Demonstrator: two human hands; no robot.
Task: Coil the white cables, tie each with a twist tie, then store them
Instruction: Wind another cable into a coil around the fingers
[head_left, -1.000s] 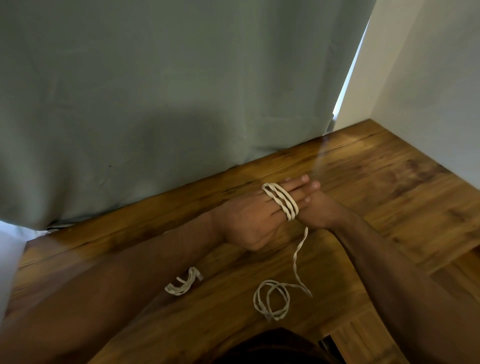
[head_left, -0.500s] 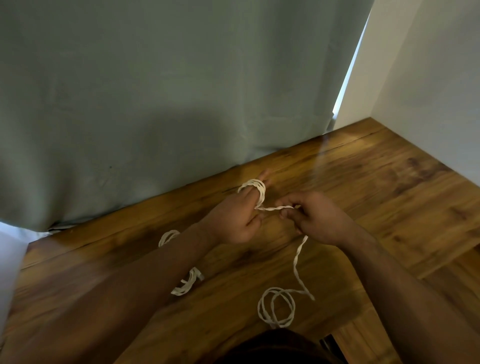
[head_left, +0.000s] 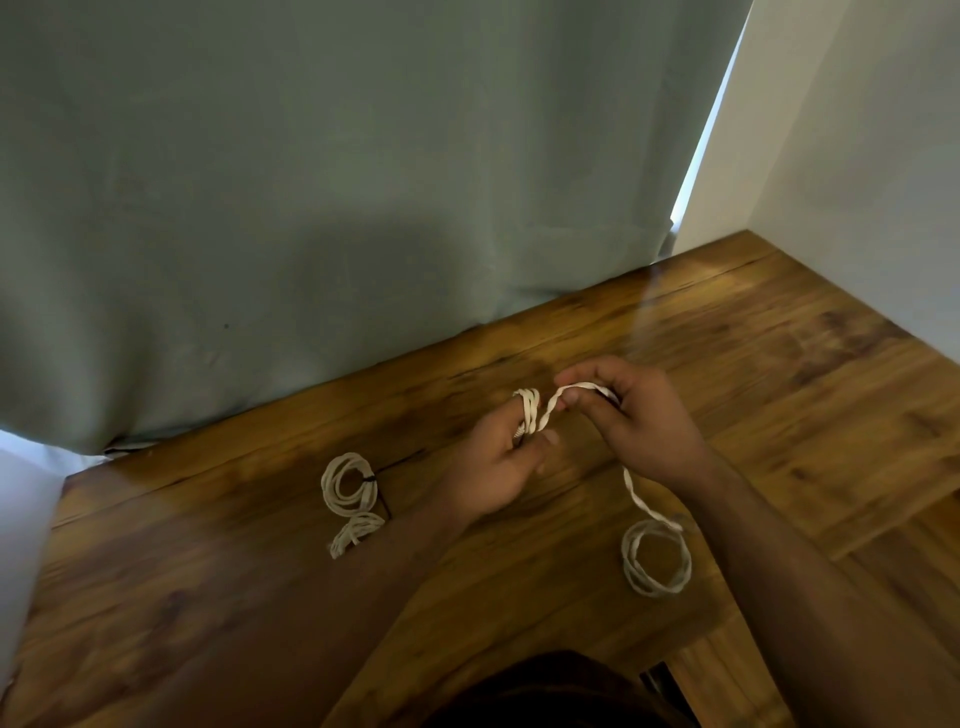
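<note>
The right hand (head_left: 641, 418) had its thumb and fingers pinched on the white cable (head_left: 549, 410), and the strand arched over the top of that pinch before dropping toward the left. There it met the left hand (head_left: 501, 465), whose raised fingers (head_left: 521, 415) carried several turns of the same cable wrapped around them, with the thumb curled in just under the wraps. The two hands sat close together above the wooden table (head_left: 779, 364), the stretch of cable between them short and twisted.

From under the right hand the rest of the cable hung down in a wavy line and ran to the table, ending in a loose ring of loops (head_left: 657, 558) lying flat near the right forearm, closer to the camera than either hand.

Off to the left of the left forearm, two finished bundles lay on the wood: a round tied coil (head_left: 347, 483) with a dark tie across its right side, and touching its near edge a smaller, flatter coil (head_left: 358, 532), somewhat blurred. A grey-green curtain (head_left: 311, 182) hung down to the table's far edge, and a white wall (head_left: 857, 156) stood at the right.
</note>
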